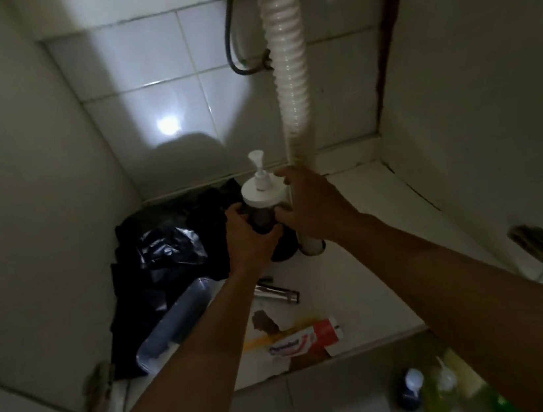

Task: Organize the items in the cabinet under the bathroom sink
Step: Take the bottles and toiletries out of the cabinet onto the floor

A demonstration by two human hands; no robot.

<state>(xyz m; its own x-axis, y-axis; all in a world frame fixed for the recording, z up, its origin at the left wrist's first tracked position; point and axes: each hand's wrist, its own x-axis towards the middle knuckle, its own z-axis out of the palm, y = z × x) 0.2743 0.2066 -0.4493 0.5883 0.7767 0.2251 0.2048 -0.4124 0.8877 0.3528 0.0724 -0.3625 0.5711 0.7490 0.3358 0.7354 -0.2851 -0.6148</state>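
Pump bottle point(263, 194) stands upright between the two hands, deep in the cabinet. Its white pump head points straight up, so its long axis runs vertical, nearly parallel to the corrugated drain hose point(288, 65) just behind it and to its right. The left hand point(248, 240) wraps the dark body from the left and underneath, fingers curled round it. The right hand point(311, 204) closes on it from the right, thumb across the dark body and fingertips up beside the white collar. Neither hand is nearer than the other, since both are already on the bottle. Its base is hidden behind the left hand, so whether it rests on the cabinet floor point(369, 227) or is lifted off cannot be told.

The relation that matters is the hose. The right hand's knuckles lie against it or just in front of it, and the bottle has almost no room on that side. Any shift of the bottle probably has to go left, toward the person, or straight down. To the left lies a crumpled black plastic bag point(165, 247), close to the left hand. Nearer the opening, a clear lidded container point(178, 321), a chrome tube point(276, 293) and a toothpaste tube point(304, 338) lie flat on the floor under the forearms. The freest floor looks to be at the right, past the hose. Several bottles point(435, 388) wait outside the cabinet.
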